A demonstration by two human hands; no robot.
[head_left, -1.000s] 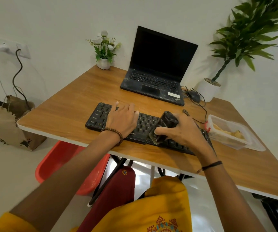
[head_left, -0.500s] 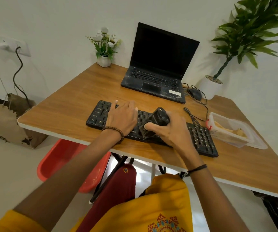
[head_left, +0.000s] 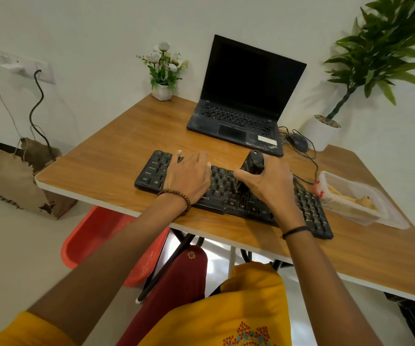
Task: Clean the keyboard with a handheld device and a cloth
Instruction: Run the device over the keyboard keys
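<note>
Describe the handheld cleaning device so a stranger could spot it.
On the wooden table, find the black keyboard near the front edge. The right hand grips the device on its middle keys: a stubby dark tool poking up, unlike the flat left hand.

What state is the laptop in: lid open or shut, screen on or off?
Open: the laptop lid stands raised, its keys exposed. Screen is black, apparently off.

The person wears a patterned yellow top (head_left: pixel 251 308), dark red trousers (head_left: pixel 176 283), a brown bead bracelet (head_left: pixel 176 198) on the left wrist and a thin black band (head_left: pixel 295 231) on the right.
</note>
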